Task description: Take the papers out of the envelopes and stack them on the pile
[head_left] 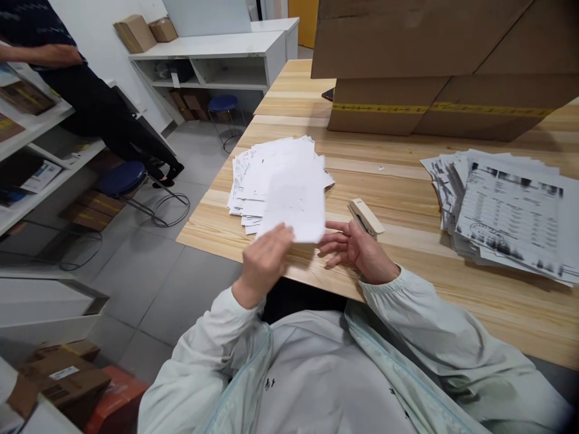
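My left hand (266, 259) is closed on the near edge of a white sheet of paper (296, 205), which is slightly blurred; whether it is one sheet or several I cannot tell. Under and behind it lies a loose pile of papers (253, 163) on the wooden table. My right hand (353, 248) is open beside the sheet's right corner, palm turned inward with fingers spread. Just behind the right hand lies a cream stapler (365, 217). A second, thicker stack of printed papers (511, 211) sits farther right, its top page bearing dark smudges and a round stamp.
Large cardboard boxes (380, 102) stand at the back of the table (389, 175), a dark phone-like object (329, 94) beside them. To the left are a person in dark clothes (99, 102), blue stools (122, 178), white shelves (217, 48) and cartons (63, 380) on the floor.
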Motion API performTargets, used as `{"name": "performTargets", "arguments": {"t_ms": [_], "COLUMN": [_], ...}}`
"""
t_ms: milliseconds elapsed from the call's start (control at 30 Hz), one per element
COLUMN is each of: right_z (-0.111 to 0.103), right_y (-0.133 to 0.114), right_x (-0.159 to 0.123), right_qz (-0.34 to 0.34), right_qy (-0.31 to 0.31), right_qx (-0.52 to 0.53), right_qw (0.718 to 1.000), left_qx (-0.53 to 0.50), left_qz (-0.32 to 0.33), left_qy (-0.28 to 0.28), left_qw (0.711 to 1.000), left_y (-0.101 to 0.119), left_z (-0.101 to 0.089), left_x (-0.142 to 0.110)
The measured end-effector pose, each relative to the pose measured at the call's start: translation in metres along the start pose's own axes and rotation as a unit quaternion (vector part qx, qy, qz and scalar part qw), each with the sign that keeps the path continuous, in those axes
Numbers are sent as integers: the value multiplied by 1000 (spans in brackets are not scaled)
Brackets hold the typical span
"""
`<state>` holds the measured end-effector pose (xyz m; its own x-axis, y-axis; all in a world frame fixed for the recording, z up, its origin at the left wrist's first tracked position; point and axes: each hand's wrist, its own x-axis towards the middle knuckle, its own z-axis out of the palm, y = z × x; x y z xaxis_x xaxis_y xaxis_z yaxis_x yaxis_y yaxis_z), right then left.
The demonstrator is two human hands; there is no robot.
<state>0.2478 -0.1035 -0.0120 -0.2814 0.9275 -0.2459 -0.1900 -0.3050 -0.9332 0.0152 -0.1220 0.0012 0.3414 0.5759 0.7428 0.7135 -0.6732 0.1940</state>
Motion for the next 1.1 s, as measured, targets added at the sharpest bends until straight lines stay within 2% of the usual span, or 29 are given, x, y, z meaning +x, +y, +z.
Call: {"name": "performTargets", "arguments": {"t_ms": [67,100,200,267,333,400,467,533,633,700,767,867,967,1100], "right_z": [-3,-4,-12,-20,-29,-38,-43,-44,-43,-42,-42,-41,-40,-40], "right_y": [-2,-4,-11,-15,-16,-12,-4,6,16,18,17,14,12,10], "right_x": [3,3,-4,-12,-20,-26,-29,-29,-29,-29,-30,-31,-32,-32], "right_qz": [-2,-20,-47,-30,-15,-4,-5,-16,-36,-31,-20,-15,-10,0], "right_qy": [6,18,48,41,14,-16,-11,17,35,28,11,-9,-21,-28], "right_qx": [28,22,43,88,116,94,36,-29,-80,-82,-69,-57,-58,-63], "right_qw": [1000,999,997,995,993,995,999,999,996,996,997,998,998,998], "left_qx": [-79,-125,-209,-178,-133,-123,-155,-236,-338,-286,-166,-47,15,39], "left_qz": [86,105,88,69,86,116,126,105,-4,-99,-140,-173,-198,-223], "left_qy": [-30,-54,-88,-68,-48,-55,-87,-141,-184,-161,-146,-219,-270,-265], "left_qw": [993,985,970,979,986,984,976,956,923,939,965,959,942,937], "left_y": [21,27,30,26,26,33,41,44,28,4,-22,-48,-53,-53], "left_z": [-3,-5,-11,-14,-13,-9,-5,-3,1,10,26,55,73,76], "left_x": [0,3,18,31,39,40,38,38,54,72,89,102,103,102]}}
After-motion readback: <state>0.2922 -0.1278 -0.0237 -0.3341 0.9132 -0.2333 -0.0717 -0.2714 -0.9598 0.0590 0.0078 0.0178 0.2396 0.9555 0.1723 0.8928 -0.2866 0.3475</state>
